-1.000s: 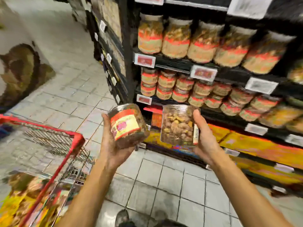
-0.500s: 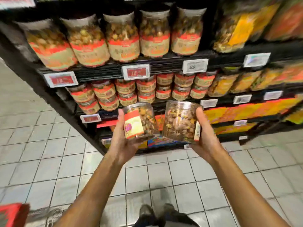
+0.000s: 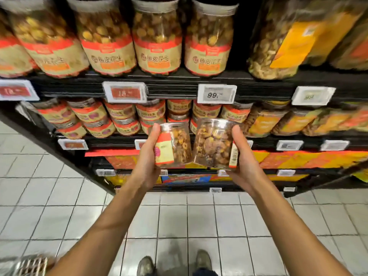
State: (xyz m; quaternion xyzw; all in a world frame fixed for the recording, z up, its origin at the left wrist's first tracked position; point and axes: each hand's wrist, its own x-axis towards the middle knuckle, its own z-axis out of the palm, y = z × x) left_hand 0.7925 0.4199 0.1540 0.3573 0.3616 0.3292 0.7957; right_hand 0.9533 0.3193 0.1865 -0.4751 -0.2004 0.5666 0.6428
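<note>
**Two jars in hand at the snack shelves**

My left hand (image 3: 146, 162) is wrapped round a small clear jar (image 3: 180, 145) with a red and yellow label. The thumb runs up the jar's left side and the fingers are hidden behind it. My right hand (image 3: 246, 164) grips a wider clear jar (image 3: 213, 144), thumb up its right side, with a pale label strip turned toward the palm. Both jars are full of brown, nut-like pieces. They stand roughly upright and lean slightly toward each other. Their lower edges meet or nearly meet; I cannot tell which.

I hold both in the air, clear of any shelf, in front of the second shelf (image 3: 111, 140). They overlap the row of small red-labelled jars (image 3: 119, 118) stocked there.

The upper shelf (image 3: 175, 89) carries large jars (image 3: 157, 36) lined along its front edge. Clipped to that edge are a red price tag (image 3: 125, 94) reading 18 and a white price tag (image 3: 217, 94) reading 99. Toward the right end of both shelves stand orange-labelled jars (image 3: 262, 120).

Below are the pale floor tiles (image 3: 199, 216) and my shoes (image 3: 203, 259). A bit of wire cart (image 3: 31, 265) shows in the lower left corner.
</note>
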